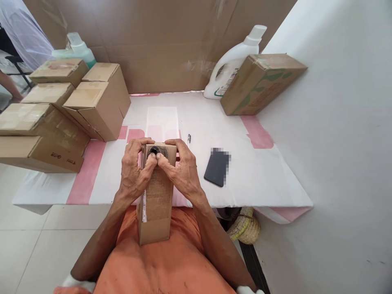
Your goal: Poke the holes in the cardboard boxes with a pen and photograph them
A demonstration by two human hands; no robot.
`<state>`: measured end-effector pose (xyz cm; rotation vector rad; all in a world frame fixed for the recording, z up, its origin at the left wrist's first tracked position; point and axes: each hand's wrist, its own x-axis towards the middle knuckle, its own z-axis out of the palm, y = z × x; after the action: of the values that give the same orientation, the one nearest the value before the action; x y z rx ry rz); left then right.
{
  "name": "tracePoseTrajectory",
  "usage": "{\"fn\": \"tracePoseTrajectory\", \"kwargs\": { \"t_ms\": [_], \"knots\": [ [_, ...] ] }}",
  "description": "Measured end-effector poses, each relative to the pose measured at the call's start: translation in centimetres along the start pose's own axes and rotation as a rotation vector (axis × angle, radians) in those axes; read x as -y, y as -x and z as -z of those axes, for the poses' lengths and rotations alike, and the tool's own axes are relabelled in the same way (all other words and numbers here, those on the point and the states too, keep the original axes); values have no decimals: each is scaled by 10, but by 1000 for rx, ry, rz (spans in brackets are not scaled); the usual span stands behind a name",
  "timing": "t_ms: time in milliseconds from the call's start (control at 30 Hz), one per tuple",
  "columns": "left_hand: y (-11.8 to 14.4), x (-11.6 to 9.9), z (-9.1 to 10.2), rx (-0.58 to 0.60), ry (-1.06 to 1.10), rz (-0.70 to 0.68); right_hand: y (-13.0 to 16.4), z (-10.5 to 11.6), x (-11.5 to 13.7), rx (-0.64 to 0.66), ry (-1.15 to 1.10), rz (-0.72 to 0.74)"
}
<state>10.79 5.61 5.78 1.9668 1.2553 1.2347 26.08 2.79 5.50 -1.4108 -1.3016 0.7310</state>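
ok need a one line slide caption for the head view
Both bare hands, left hand and right hand, grip a tall brown cardboard box at a white table, thumbs pressing its top.

Matt brown cardboard box (157, 200), glossy white plastic bottle (232, 65), smooth dark glassy phone (217, 168), white paper-covered table (260, 179)

A makeshift packing station, likely in a small shop's back room or a home business. Sealed cartons (55, 110) are stacked at the left of a surface (260, 179) covered with white and pink sheeting, and a printed carton (260, 83) leans at the right against a plain white wall (337, 122). Flattened cardboard (159, 45) serves as a backdrop, with detergent bottles (232, 65) standing before it. A pen (189, 139) and a phone (217, 167) lie on the surface. The floor (24, 241) is pale tile.
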Motion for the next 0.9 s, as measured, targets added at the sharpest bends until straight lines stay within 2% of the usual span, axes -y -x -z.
{"fn": "tracePoseTrajectory", "kwargs": {
  "t_ms": [167, 233, 433, 567, 633, 733, 900],
  "knots": [
    [0, 5, 8, -21, 24, -7, 10, 9, -26, 38, -225, -96],
    [0, 10, 14, -37, 41, 26, 16, 21, -44, -20, -208, -166],
    [1, 22, 21, -88, 68, 103, 31, 70, -98, -364, 200, -236],
    [2, 20, 19, -89, 67, 84, 37, 87, -124, -465, 482, -202],
    [2, 18, 17, -82, 68, 79, 38, 87, -132, -443, 631, -222],
    [2, 17, 17, -77, 75, 82, 38, 79, -135, -301, 806, -353],
    [0, 15, 18, -76, 48, 90, 30, 60, -118, -31, 875, -431]
  ]
}}
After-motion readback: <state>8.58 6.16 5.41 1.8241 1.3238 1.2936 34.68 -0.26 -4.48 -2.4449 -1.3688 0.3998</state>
